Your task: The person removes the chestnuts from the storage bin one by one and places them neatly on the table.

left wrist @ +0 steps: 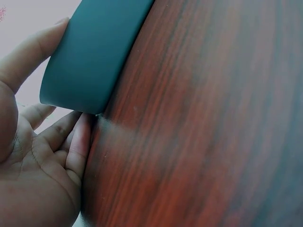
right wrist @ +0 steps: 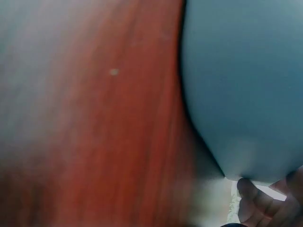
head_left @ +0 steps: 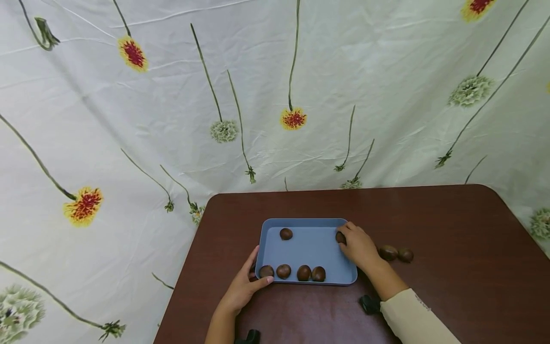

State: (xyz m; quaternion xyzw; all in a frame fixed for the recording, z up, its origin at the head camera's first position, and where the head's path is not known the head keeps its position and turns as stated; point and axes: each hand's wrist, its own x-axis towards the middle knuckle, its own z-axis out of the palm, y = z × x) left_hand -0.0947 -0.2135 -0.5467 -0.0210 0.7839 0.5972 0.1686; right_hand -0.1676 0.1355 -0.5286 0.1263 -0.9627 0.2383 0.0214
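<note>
A blue rectangular tray point(head_left: 307, 248) lies on the table, with several brown chestnuts in it. Four sides of it show in the head view. My left hand point(head_left: 242, 286) grips its near left corner, thumb over the rim and fingers along the outer side; the left wrist view shows the tray wall point(left wrist: 85, 61) between thumb and fingers. One chestnut point(head_left: 266, 271) sits just by that thumb. At the far right corner my right hand point(head_left: 360, 246) pinches a chestnut point(head_left: 340, 237) inside the tray, partly covered by the fingers. Another chestnut point(head_left: 286, 233) lies at the far left.
Along the tray's near edge sit more chestnuts point(head_left: 304, 273). Outside it, right of my right wrist, other chestnuts point(head_left: 388, 252) lie on the dark brown table point(head_left: 464, 267). A white cloth printed with flowers point(head_left: 386, 71) hangs behind the table's far edge.
</note>
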